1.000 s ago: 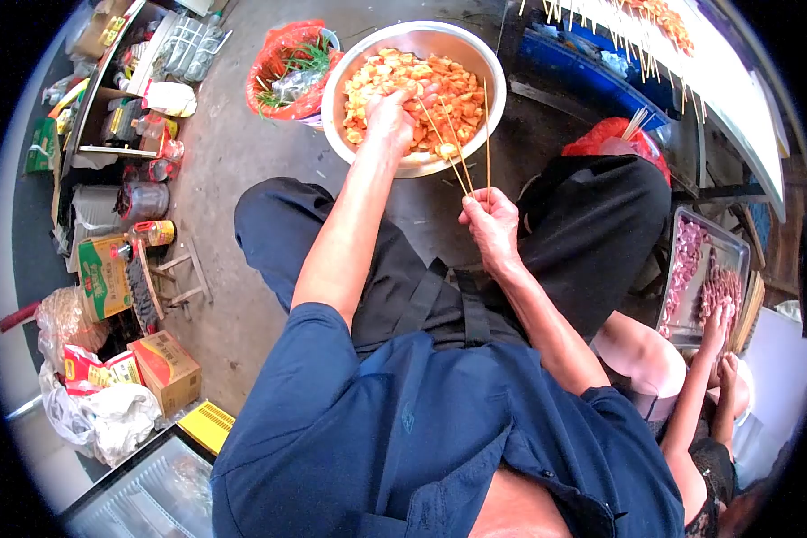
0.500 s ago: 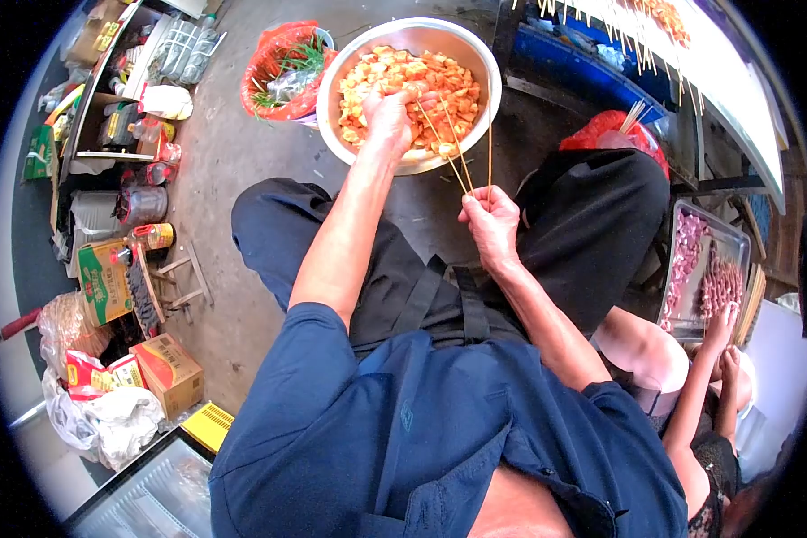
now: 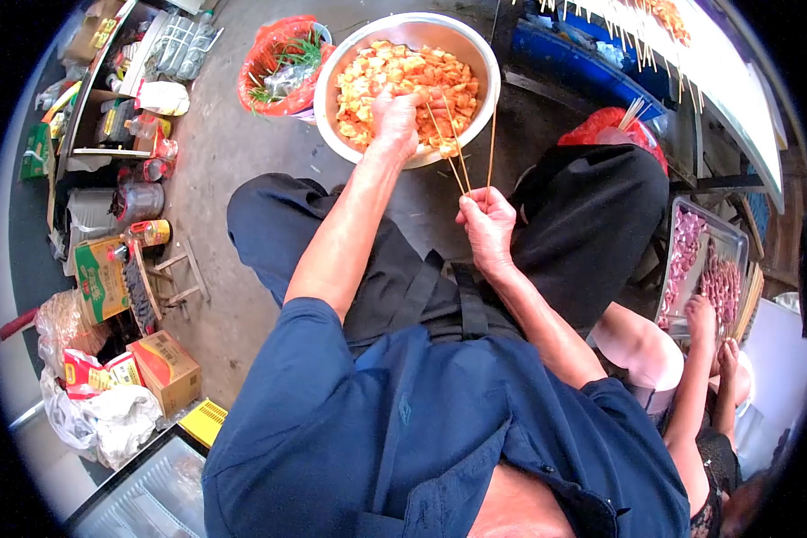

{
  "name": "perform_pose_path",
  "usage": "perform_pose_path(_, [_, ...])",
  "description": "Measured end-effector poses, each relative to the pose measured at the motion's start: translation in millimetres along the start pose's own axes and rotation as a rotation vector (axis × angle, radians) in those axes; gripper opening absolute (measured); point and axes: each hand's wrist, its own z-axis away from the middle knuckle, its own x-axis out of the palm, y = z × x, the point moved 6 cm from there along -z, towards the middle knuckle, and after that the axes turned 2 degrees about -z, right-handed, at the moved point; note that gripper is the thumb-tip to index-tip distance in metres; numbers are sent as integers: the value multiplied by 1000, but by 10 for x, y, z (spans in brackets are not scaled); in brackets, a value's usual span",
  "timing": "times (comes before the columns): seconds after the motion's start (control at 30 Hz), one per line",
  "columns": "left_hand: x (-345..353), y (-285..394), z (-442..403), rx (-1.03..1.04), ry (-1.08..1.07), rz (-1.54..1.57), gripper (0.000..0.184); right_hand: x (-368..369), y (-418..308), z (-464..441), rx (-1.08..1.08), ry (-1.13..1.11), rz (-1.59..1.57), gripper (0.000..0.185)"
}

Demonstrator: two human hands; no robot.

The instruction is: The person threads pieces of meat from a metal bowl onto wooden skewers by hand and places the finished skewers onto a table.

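My right hand (image 3: 488, 224) is closed in a pinch around the lower ends of thin wooden skewers (image 3: 492, 148). Two lean left toward the bowl, and another stands apart on the right. An orange-red marinated piece (image 3: 446, 149) sits at the skewers, near the bowl's rim. Over the large metal bowl (image 3: 330, 125), my left hand (image 3: 394, 121) has its fingers curled toward the upper ends of the skewers. What they pinch blends into the many small orange-red marinated pieces (image 3: 377, 63) filling the bowl, which look like meat.
Left of the bowl stands a bucket lined with a red bag (image 3: 251, 76), holding greens. More skewers stick out of a red bag (image 3: 592, 125) by my right knee. At right, another person's hand (image 3: 701, 314) touches skewered meat on a metal tray (image 3: 735, 238). Boxes (image 3: 169, 372) and jars line the left.
My left hand has shifted slightly right over the bowl, while my right hand keeps its grip on the skewers. The other person's hands have moved slightly at the tray.
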Motion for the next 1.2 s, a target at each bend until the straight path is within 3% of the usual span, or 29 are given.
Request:
perform_pose_path(0.27, [38, -39, 189, -67, -24, -155, 19, 39, 2, 54, 70, 10, -47, 7])
perform_pose_path(0.5, [111, -108, 239, -39, -87, -168, 29, 57, -67, -81, 107, 40, -106, 6])
perform_pose_path(0.77, [190, -112, 303, -52, -136, -86, 16, 181, -123, -182, 98, 41, -201, 7])
perform_pose_path(1.03, [281, -60, 294, -63, -264, -152, 44, 192, -168, -300, 98, 2, -182, 8])
perform_pose_path(1.2, [234, -84, 254, -99, -290, -136, 48, 253, -165, -276, 90, 22, -235, 8])
